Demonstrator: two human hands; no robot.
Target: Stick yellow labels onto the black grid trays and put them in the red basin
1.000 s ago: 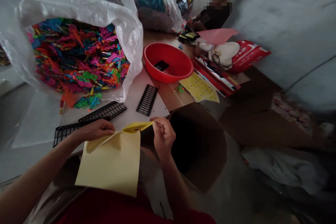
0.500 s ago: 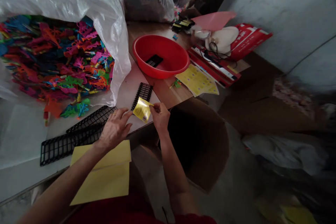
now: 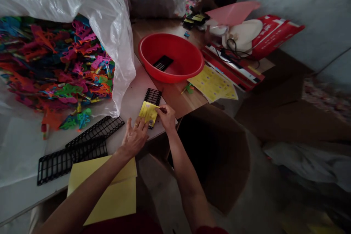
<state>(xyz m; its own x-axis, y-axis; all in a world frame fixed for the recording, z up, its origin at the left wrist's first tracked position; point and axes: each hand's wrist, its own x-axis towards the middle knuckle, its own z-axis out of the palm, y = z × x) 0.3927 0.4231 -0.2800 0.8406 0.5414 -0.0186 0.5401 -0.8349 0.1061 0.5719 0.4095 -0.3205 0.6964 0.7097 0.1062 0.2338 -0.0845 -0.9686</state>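
A small yellow printed label [image 3: 149, 111] lies over the lower part of a black plastic grid [image 3: 153, 95] near the table edge. My right hand [image 3: 167, 117] pinches the label's right edge between thumb and finger. The fingers of my left hand [image 3: 135, 137] are stretched out, their tips resting on the label's lower left side. By my left forearm, more black plastic grids [image 3: 55, 162] overlap on the table. Yellow sheets [image 3: 117, 197] lie at the front edge, partly under that forearm.
A clear plastic bag [image 3: 124, 58] full of colourful toy guns [image 3: 68, 73] stands at left. Behind the label is a red basin [image 3: 175, 76] with a black piece [image 3: 163, 63] inside. Printed yellow sheets [image 3: 211, 82] lie to its right. An open cardboard box [image 3: 236, 175] stands below; a person sits at the back.
The label has gone from tilted and held up to lying flat over the black grid. My left hand has moved right onto it, while my right hand keeps its pinch.
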